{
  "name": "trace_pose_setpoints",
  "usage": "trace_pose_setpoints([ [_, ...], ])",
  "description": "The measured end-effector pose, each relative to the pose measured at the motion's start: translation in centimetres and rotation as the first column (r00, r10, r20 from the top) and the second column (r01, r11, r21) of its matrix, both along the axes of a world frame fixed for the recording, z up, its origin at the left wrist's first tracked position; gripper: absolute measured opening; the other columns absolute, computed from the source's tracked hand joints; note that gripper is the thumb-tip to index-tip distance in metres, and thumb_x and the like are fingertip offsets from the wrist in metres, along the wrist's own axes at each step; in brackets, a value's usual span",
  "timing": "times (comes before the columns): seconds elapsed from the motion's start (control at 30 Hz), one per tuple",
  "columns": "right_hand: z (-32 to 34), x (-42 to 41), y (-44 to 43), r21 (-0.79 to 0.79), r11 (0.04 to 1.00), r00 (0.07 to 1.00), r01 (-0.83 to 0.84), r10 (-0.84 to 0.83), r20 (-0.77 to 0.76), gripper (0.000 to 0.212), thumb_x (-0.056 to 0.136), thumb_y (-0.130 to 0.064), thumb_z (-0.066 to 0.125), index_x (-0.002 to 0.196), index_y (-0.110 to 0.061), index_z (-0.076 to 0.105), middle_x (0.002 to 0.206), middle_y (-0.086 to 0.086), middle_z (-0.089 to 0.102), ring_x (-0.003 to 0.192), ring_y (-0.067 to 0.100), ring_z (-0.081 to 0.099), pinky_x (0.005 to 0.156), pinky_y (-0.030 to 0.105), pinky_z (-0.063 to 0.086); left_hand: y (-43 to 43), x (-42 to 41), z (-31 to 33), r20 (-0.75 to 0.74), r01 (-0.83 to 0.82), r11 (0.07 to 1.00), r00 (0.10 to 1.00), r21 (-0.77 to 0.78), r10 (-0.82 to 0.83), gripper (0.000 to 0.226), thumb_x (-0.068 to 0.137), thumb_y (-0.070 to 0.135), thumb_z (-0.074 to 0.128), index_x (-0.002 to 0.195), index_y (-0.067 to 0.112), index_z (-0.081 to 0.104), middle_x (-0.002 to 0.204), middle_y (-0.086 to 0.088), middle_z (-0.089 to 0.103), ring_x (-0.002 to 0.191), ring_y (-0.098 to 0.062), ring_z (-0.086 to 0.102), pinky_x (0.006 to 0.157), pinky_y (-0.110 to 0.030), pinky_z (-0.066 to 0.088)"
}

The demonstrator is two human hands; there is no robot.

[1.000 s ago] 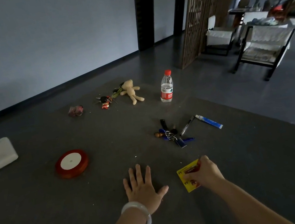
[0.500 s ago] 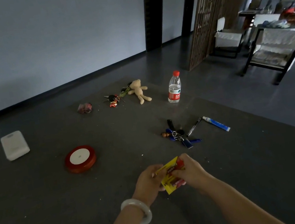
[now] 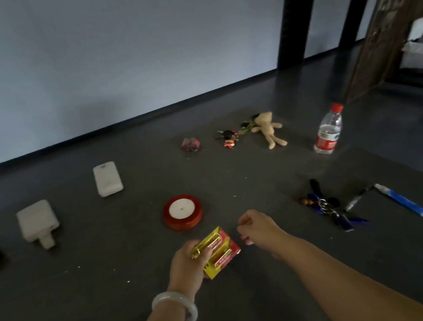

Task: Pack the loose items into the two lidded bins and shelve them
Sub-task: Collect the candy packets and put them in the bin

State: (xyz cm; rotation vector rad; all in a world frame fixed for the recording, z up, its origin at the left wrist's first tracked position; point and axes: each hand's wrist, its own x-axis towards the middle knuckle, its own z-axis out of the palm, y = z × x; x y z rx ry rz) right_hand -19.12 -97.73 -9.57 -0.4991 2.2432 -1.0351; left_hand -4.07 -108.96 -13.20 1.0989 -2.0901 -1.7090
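Left hand (image 3: 187,262) grips one battery pack (image 3: 220,251); two white boxes (image 3: 107,178) lie apart

The room is dim, the dark floor (image 3: 257,306) almost swallowing detail. Pale, cool light washes the wall (image 3: 102,52) far beyond the left hand (image 3: 188,262), brightest toward its upper part. Shadows under things are soft and faint. The whole picture is slightly smeared. Wide-angle bending tilts the dark pillars (image 3: 293,6) up and right of the right hand (image 3: 258,226).
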Motion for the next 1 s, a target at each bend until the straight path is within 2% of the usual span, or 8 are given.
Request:
trace_pose_setpoints([
  [0.13, -0.5, 0.3, -5.0, 0.051, 0.986, 0.98, -0.161, 0.166, -0.112, 0.056, 0.084, -0.023, 0.072, 0.133, -0.014, 0.046, 0.131, 0.007, 0.052, 0.113, 0.019, 0.054, 0.089, 0.028, 0.045, -2.3, 1.8, -0.6, 0.052, -0.081, 0.997, 0.995, 0.003, 0.08, 0.023, 0.094, 0.025, 0.062, 0.114, 0.015, 0.058, 0.104, -0.006, 0.067, 0.093, -0.019, 0.068, 0.08, -0.041, 0.059],
  [0.3, -0.4, 0.2, -10.5, 0.105, 0.938, 0.9, -0.33, 0.346, -0.264, 0.087, 0.067, -0.032, 0.085, 0.14, -0.015, 0.04, 0.14, 0.007, 0.047, 0.132, 0.026, 0.041, 0.111, 0.045, 0.034, -2.6, 2.2, -1.2, 0.047, -0.101, 0.993, 0.994, 0.055, 0.098, 0.037, 0.092, 0.029, 0.063, 0.125, 0.014, 0.056, 0.114, -0.007, 0.063, 0.101, -0.019, 0.066, 0.082, -0.038, 0.059],
  [0.4, -1.0, 0.1, -12.7, 0.181, 0.92, 0.884, -0.347, 0.385, -0.266, 0.109, 0.067, -0.042, 0.084, 0.151, -0.018, 0.019, 0.153, 0.005, 0.028, 0.142, 0.03, 0.023, 0.116, 0.049, 0.022, -2.5, 2.0, -1.6, 0.093, -0.115, 0.993, 0.989, 0.002, 0.114, 0.04, 0.091, 0.035, 0.062, 0.128, 0.021, 0.054, 0.119, -0.002, 0.061, 0.106, -0.016, 0.063, 0.086, -0.036, 0.058],
  [0.47, -1.7, 0.1, -13.7, 0.227, 0.912, 0.879, -0.342, 0.396, -0.267, 0.117, 0.066, -0.047, 0.084, 0.153, -0.021, 0.01, 0.157, 0.004, 0.019, 0.144, 0.031, 0.017, 0.115, 0.051, 0.021, -2.6, 2.0, -1.8, 0.099, -0.102, 0.995, 0.99, -0.02, 0.104, 0.04, 0.091, 0.036, 0.062, 0.128, 0.023, 0.054, 0.12, 0.002, 0.06, 0.107, -0.013, 0.062, 0.088, -0.035, 0.057],
  [0.6, -3.3, 0.6, -14.5, 0.263, 0.921, 0.867, -0.288, 0.367, -0.337, 0.123, 0.064, -0.049, 0.084, 0.153, -0.022, 0.004, 0.158, 0.004, 0.016, 0.145, 0.032, 0.017, 0.115, 0.051, 0.02, -2.6, 1.9, -2.0, 0.103, -0.114, 0.993, 0.988, -0.035, 0.117, 0.04, 0.091, 0.031, 0.064, 0.129, 0.025, 0.054, 0.121, 0.004, 0.06, 0.107, -0.012, 0.063, 0.086, -0.034, 0.058],
  [0.7, -3.8, 0.4, -14.1, 0.203, 0.953, 0.877, -0.223, 0.287, -0.385, 0.12, 0.065, -0.045, 0.085, 0.153, -0.02, 0.007, 0.155, 0.005, 0.022, 0.143, 0.031, 0.02, 0.115, 0.049, 0.02, -2.6, 1.9, -2.2, 0.099, -0.095, 0.993, 0.99, -0.073, 0.102, 0.042, 0.091, 0.033, 0.063, 0.131, 0.024, 0.053, 0.123, 0.004, 0.059, 0.11, -0.012, 0.06, 0.088, -0.033, 0.057],
  [0.83, -3.7, -0.3, -12.2, 0.13, 0.977, 0.919, -0.17, 0.205, -0.337, 0.118, 0.065, -0.039, 0.086, 0.152, -0.019, 0.009, 0.153, 0.004, 0.022, 0.142, 0.029, 0.018, 0.114, 0.048, 0.024, -2.6, 1.8, -2.2, 0.097, -0.091, 0.992, 0.99, -0.089, 0.099, 0.039, 0.092, 0.032, 0.063, 0.129, 0.024, 0.054, 0.121, 0.003, 0.061, 0.106, -0.01, 0.062, 0.086, -0.031, 0.058],
  [1.0, -3.3, -1.0, -7.4, 0.084, 0.996, 0.957, 0.023, 0.003, -0.291, 0.11, 0.066, -0.04, 0.085, 0.15, -0.022, 0.017, 0.151, 0.004, 0.026, 0.139, 0.032, 0.023, 0.109, 0.052, 0.03, -2.7, 1.9, -1.8, 0.084, -0.079, 0.996, 0.993, -0.043, 0.082, 0.04, 0.091, 0.029, 0.065, 0.128, 0.02, 0.055, 0.117, 0.001, 0.064, 0.102, -0.013, 0.065, 0.084, -0.033, 0.058],
])
